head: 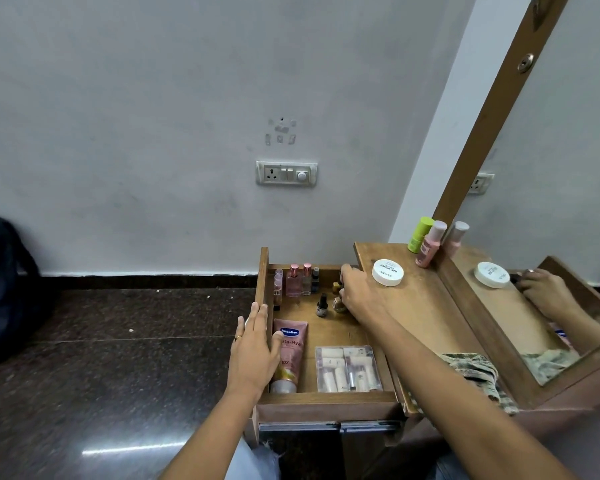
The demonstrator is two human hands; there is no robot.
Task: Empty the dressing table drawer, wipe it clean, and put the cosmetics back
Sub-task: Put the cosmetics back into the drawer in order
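Grey wall, dark floor, wooden dresser top (426, 313). Drawer (326, 396) open and mostly full: tube (289, 355), clear box (347, 368), perfume bottles (294, 280) at back. Left hand (253, 348) lies flat along drawer's left wall, fingers straight. Right hand (357, 296) curls round small bottle (338, 287) at back right. Jar (388, 272) and cloth (475, 372) sit on top. Emptying looks barely started; wiping and refilling left.
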